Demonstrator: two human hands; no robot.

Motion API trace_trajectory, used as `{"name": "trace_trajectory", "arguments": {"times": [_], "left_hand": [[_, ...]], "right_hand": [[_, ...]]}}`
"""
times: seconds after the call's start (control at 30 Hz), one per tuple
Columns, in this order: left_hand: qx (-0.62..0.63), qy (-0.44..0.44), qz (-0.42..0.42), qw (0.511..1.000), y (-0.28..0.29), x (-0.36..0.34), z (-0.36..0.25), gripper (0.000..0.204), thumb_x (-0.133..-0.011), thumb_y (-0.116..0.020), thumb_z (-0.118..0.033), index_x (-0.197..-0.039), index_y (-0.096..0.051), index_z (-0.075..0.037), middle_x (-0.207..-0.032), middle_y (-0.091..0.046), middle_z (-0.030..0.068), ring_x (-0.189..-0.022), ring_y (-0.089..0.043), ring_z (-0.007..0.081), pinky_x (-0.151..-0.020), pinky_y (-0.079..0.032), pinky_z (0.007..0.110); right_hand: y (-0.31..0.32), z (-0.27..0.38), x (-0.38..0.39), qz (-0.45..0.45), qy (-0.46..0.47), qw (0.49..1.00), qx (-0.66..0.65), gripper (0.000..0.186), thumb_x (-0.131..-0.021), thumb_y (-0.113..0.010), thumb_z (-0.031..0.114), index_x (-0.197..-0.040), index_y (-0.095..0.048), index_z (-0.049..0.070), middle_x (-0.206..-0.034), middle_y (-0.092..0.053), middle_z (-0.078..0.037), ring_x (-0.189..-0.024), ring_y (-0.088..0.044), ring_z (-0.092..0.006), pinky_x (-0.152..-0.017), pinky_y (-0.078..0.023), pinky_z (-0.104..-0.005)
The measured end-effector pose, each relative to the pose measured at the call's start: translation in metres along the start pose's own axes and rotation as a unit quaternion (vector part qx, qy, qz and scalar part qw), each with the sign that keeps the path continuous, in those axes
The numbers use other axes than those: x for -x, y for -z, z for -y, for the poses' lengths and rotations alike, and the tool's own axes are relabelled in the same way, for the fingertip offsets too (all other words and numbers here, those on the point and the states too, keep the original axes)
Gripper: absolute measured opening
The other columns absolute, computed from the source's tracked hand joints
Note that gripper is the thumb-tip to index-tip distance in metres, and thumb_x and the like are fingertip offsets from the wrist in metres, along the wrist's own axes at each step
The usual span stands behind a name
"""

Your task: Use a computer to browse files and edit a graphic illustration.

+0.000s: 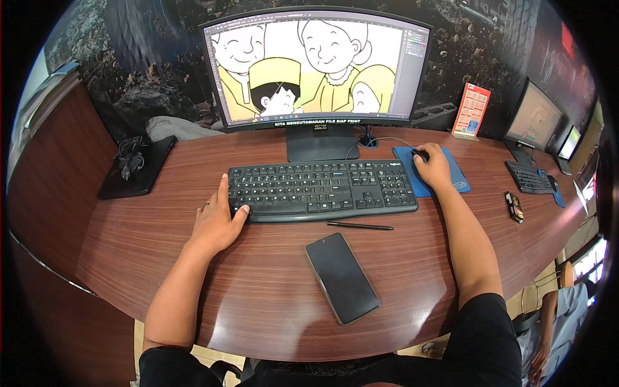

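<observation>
My left hand (219, 221) rests at the left end of a black keyboard (322, 190), thumb on its lower left corner and the other fingers along its left edge, spread apart. On a blue mouse pad (456, 173) to the right, my right hand (433, 166) is wrapped over a dark computer mouse (422, 155), most of which the hand covers. Behind the keyboard stands a curved monitor (316, 71) showing a line drawing of smiling figures, partly coloured yellow. A black stylus pen (361, 226) lies just in front of the keyboard, and nearer to me is a dark-screened smartphone (342, 277).
On the left, a flat black device (151, 174) carries a coiled cable (132, 158). A red desk calendar (472, 111), a small dark box (514, 207), a second keyboard (530, 177) and another monitor (535, 116) stand to the right. A person's arm (547, 329) shows at the lower right.
</observation>
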State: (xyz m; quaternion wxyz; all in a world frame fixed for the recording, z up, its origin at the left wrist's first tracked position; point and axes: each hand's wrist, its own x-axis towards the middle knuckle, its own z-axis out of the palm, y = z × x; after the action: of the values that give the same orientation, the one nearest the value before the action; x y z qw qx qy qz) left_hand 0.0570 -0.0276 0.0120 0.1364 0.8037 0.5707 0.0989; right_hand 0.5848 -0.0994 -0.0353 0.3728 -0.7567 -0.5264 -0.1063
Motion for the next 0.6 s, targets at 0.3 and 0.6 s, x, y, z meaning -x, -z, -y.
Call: {"name": "trace_trajectory", "arguments": {"times": [0.3,0.6], "left_hand": [[-0.008,-0.007,-0.012,1.000,0.0034,0.0011,-0.0020,0.090,-0.099,-0.055,-0.046,-0.166,-0.005,-0.011,-0.157,-0.040,0.0266,-0.145,-0.040,0.0455,-0.120,-0.026,0.064],[-0.009,0.022,-0.003,1.000,0.0020,0.0047,-0.0049,0.090,-0.098,-0.059,-0.040,-0.166,-0.006,-0.015,-0.153,-0.045,0.0262,-0.144,-0.043,0.0429,-0.120,-0.027,0.063]], "right_hand": [[-0.0024,-0.0051,0.0000,-0.030,0.021,0.999,-0.006,0.027,-0.084,-0.074,0.017,-0.108,-0.072,0.006,-0.119,-0.067,-0.016,-0.112,-0.064,-0.0379,-0.097,-0.051,-0.0453],[0.0027,0.0040,0.0026,-0.014,0.001,1.000,-0.001,0.029,-0.084,-0.073,0.017,-0.110,-0.072,0.007,-0.120,-0.067,-0.015,-0.113,-0.064,-0.0367,-0.098,-0.051,-0.0450]]}}
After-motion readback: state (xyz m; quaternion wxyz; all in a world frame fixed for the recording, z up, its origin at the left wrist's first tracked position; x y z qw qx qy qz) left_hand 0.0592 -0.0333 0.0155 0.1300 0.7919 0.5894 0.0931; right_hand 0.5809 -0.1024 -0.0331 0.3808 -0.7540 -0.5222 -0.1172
